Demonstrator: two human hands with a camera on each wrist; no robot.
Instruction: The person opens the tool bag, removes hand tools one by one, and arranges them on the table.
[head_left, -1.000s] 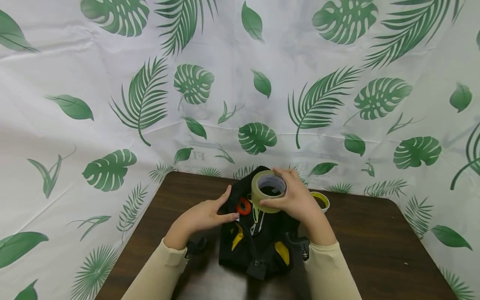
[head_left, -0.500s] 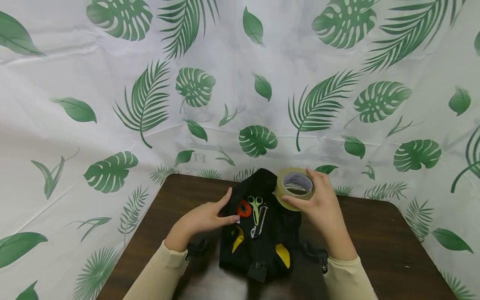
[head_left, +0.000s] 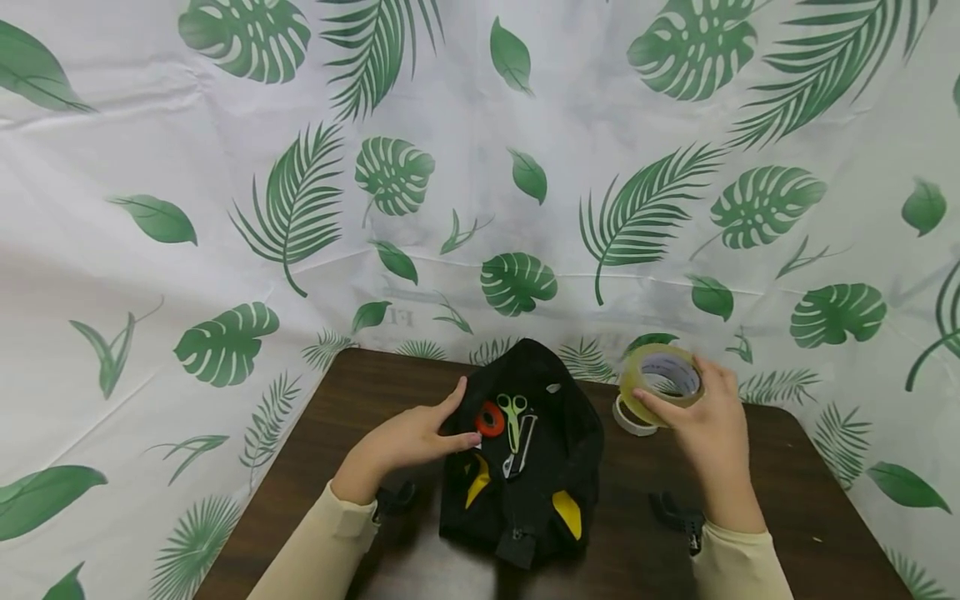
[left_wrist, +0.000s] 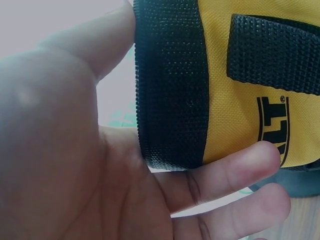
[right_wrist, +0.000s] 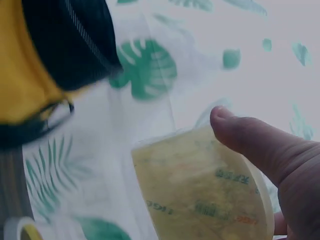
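On the table stands a black and yellow tool bag [head_left: 480,518], its mouth open toward me. Inside it show a small orange-red roll [head_left: 490,419], light green scissors [head_left: 513,407] and a silver utility knife [head_left: 521,450]. My left hand [head_left: 405,437] holds the bag's left rim, thumb on one side and fingers along the yellow outer face [left_wrist: 240,125]. To the right of the bag, my right hand [head_left: 716,425] grips a wide roll of clear packing tape [head_left: 634,369] above the table. The right wrist view shows my thumb [right_wrist: 250,132] against the tape's edge.
A smaller white roll with a yellow inside [head_left: 633,425] lies on the table right behind the packing tape. The dark wooden table [head_left: 757,483] reaches back to a white curtain [head_left: 450,275] printed with green leaves.
My right hand has carried the packing tape from over the bag's mouth out to the right, uncovering the scissors and knife. My left hand has stayed on the rim.
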